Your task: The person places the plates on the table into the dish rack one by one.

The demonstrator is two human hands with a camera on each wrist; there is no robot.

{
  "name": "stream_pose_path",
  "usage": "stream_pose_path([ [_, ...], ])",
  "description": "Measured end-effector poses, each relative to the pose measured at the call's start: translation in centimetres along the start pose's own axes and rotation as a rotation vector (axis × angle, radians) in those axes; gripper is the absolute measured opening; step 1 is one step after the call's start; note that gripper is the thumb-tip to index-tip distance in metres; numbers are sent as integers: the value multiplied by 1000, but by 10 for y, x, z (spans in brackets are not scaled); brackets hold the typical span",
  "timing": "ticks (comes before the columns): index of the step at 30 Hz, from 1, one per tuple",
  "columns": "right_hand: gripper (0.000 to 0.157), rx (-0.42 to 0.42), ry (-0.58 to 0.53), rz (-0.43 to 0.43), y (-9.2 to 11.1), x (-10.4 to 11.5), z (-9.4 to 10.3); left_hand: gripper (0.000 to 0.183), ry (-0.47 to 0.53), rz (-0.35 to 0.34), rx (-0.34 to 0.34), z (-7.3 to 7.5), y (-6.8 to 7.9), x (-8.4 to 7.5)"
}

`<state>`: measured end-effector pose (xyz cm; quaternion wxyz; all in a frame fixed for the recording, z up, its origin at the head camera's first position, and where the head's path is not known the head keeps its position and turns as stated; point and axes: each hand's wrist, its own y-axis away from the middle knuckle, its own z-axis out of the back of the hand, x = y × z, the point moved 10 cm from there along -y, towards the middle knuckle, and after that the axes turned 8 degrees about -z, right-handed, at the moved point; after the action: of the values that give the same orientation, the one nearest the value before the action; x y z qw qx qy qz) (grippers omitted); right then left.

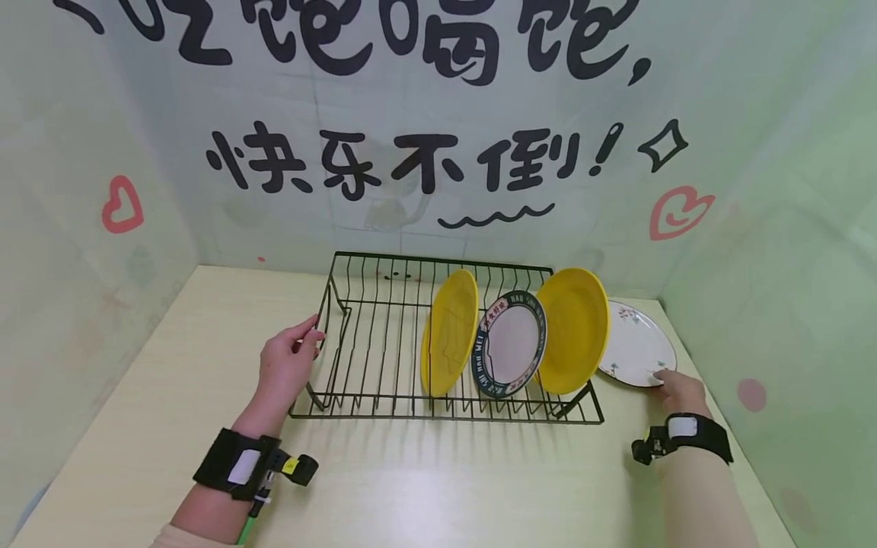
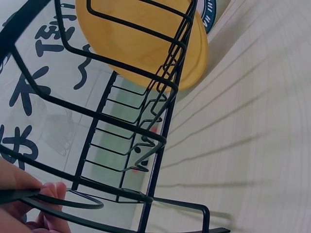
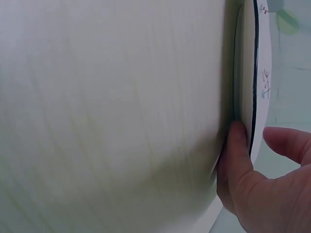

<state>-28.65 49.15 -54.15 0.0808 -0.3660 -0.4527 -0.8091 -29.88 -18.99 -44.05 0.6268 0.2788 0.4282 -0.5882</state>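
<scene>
At the left end of a black wire dish rack [image 1: 411, 418], my left hand [image 1: 288, 361] pinches the end wire between thumb and fingers. The left wrist view shows those fingertips [image 2: 53, 191] on the wire. On the far right, a white plate [image 1: 637, 342] with small floral sprigs and a dark rim lies flat on the table. My right hand [image 1: 681, 392] grips its near right edge. In the right wrist view its fingers [image 3: 238, 150] reach under the rim, with the thumb on the upper side.
Yellow plates [image 1: 455, 335] stand in the middle of the rack. Right of them are a white plate [image 1: 510, 346] with a dark lettered border and another yellow plate [image 1: 575, 331]. A lettered cloth wall [image 1: 411, 221] rises behind the pale wooden table [image 1: 425, 487].
</scene>
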Motion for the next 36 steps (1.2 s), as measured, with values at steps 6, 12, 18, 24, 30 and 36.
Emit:
stream_pose_path([
  [6, 60, 4, 8, -32, -7, -6, 2, 39, -8, -6, 1, -1, 0, -1],
  [12, 61, -41, -83, -42, 0, -9, 3, 39, 4, -11, 5, -1, 1, -4],
  [18, 66, -27, -133, -38, 16, -10, 3, 39, 8, -2, 8, 0, 2, -5],
  [24, 64, -48, -153, -29, 16, -9, 4, 40, 13, 2, 16, 0, 1, -2],
  [30, 65, -49, -207, -43, 19, -10, 2, 40, 8, -7, 11, 0, 1, -2],
  [36, 64, 9, -445, -75, 25, -15, -5, 40, 6, 2, 9, 0, 1, -1],
])
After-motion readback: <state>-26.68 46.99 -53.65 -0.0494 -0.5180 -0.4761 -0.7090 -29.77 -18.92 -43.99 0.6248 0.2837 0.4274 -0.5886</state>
